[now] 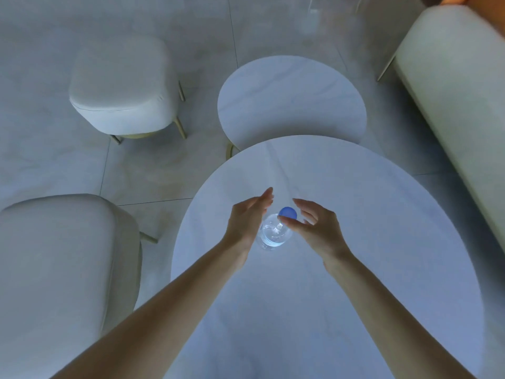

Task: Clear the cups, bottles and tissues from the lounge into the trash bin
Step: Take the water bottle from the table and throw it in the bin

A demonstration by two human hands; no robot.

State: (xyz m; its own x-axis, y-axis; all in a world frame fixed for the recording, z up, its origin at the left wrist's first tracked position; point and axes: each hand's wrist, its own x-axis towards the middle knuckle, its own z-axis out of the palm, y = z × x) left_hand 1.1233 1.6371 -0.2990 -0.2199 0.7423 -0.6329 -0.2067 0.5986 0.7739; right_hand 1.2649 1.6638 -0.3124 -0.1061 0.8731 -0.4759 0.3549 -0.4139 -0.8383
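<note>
While the bottle (274,233) stands upright on the near counter (382,242), it is flanked by both hands. Left hand (247,222) is held flat along its left side, fingers straight; contact cannot be confirmed. Right hand (314,228) is spread wide around the blue cap (287,213), thumb at the cap's near edge, fingers just clear. Far counter (292,99) is seen behind, sofa (451,91) at right.

No text or label can be read; the bottle (274,234) is perhaps too blurred.
</note>
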